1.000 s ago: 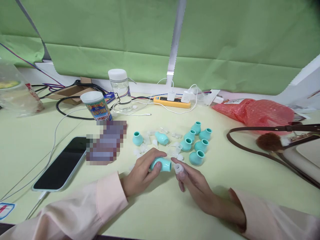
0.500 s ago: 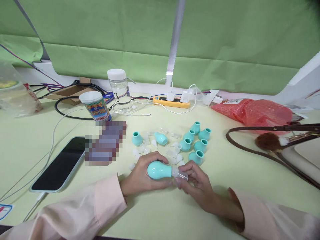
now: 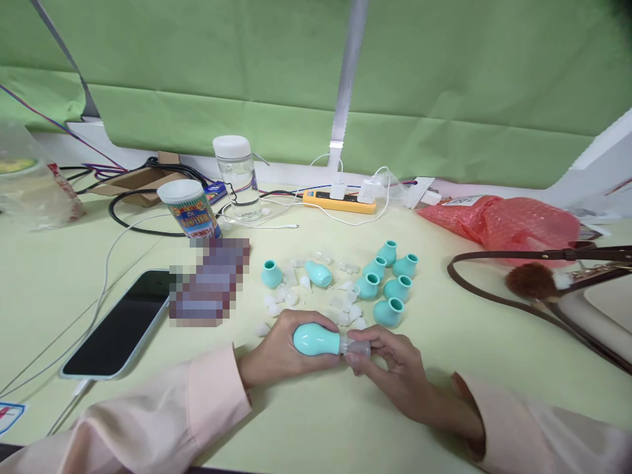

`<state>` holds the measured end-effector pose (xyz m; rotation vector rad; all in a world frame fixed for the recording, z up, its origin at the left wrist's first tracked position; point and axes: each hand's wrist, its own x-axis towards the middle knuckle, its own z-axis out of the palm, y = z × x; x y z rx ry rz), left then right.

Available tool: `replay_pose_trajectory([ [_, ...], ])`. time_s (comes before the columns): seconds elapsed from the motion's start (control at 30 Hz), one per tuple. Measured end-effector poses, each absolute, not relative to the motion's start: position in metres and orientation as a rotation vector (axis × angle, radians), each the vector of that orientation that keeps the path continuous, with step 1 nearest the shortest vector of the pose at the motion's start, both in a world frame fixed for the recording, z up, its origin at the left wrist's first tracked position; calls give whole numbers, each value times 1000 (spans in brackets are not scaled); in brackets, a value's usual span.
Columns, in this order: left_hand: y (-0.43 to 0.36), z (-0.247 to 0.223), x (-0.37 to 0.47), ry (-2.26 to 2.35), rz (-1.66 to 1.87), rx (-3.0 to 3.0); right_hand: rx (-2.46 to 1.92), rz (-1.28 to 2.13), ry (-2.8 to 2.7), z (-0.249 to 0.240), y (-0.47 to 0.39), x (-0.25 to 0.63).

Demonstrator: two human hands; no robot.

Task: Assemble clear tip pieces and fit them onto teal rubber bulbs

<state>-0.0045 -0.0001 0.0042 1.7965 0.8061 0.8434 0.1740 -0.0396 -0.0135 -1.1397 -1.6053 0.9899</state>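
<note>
My left hand (image 3: 285,347) is wrapped round a turquoise squeeze bulb (image 3: 315,340), which lies sideways with its neck to the right. At that neck, the thumb and fingers of my right hand (image 3: 395,362) pinch a clear plastic nozzle (image 3: 359,347). The nozzle meets the bulb's neck in line with it. Just beyond my hands, small clear and whitish plastic parts (image 3: 340,301) are scattered on the table. Several more turquoise bulbs stand at the right with open mouths up, among them a near bulb (image 3: 388,313). One bulb (image 3: 318,274) lies on its side, and another bulb (image 3: 271,274) stands at the left.
At the left lie a phone (image 3: 118,326) on a cable and a blurred-out flat item (image 3: 212,283). Behind stand a paper cup (image 3: 192,210), a water bottle (image 3: 237,178) and a yellow power strip (image 3: 339,201). Red bubble wrap (image 3: 513,224) and a strapped bag (image 3: 602,303) are right.
The clear nozzle, tilted down to the right before, is now straight in line with the bulb's neck. My right fingers have shifted slightly along with it.
</note>
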Motion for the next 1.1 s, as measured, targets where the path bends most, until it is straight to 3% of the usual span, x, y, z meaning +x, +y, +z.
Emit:
replay_pose_trajectory([
  [0.27, -6, 0, -2, 865, 1036, 1995, -1051, 1513, -1259, -7, -34, 170],
  [0.63, -8, -5, -5, 728, 1178, 2317, -981, 1747, -1204, -4, -32, 172],
  [1.1, -12, 1, -7, 623, 1109, 2335, -902, 2054, -1132, -8, -29, 174],
])
